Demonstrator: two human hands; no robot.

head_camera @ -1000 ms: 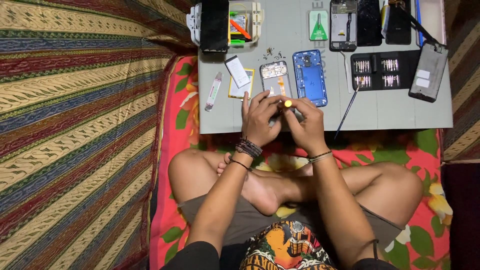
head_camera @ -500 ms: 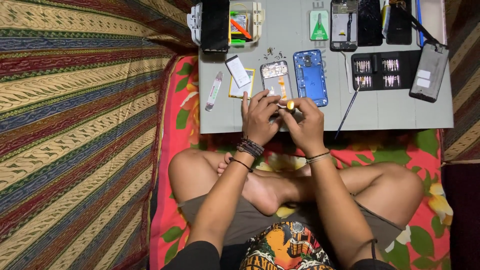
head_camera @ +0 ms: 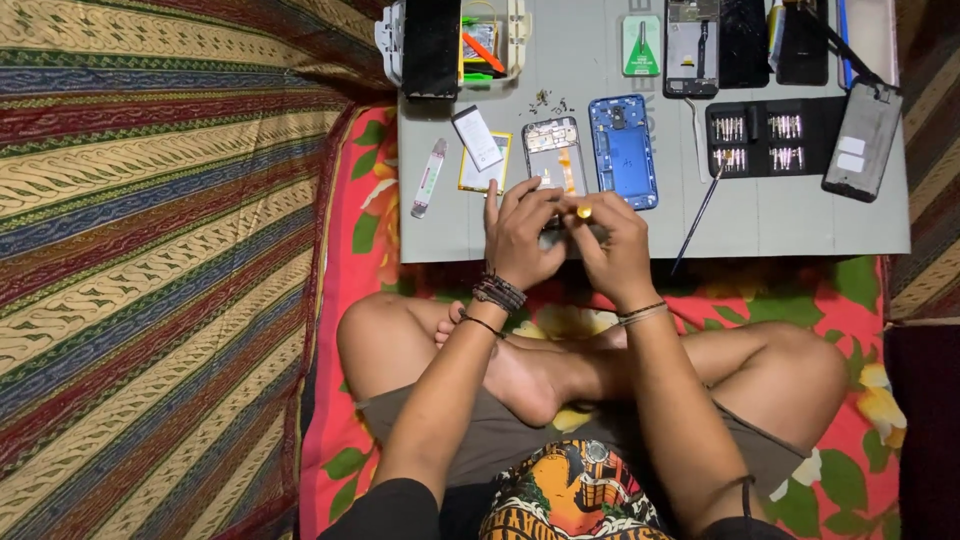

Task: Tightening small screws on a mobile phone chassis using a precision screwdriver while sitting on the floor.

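Screwdriver held over grey work board, near edge.

The yellow-tipped screwdriver (head_camera: pixel 583 213) is pinched in the right hand (head_camera: pixel 612 245); the left hand (head_camera: pixel 522 235) steadies it, fingers curled. An opened phone frame (head_camera: pixel 556 153) and blue back cover (head_camera: pixel 623 150) lie just beyond on the board (head_camera: pixel 780 220).

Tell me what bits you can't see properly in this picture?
All in the head view:
- Part under the hands: left hand and right hand cover it.
- Tool with the yellow tip: its shaft is hidden by the right fingers.
- Screws: too small to count.
- Dark phones at the top: cut off by the picture edge.
- Bits in the bit case: too small to tell apart.
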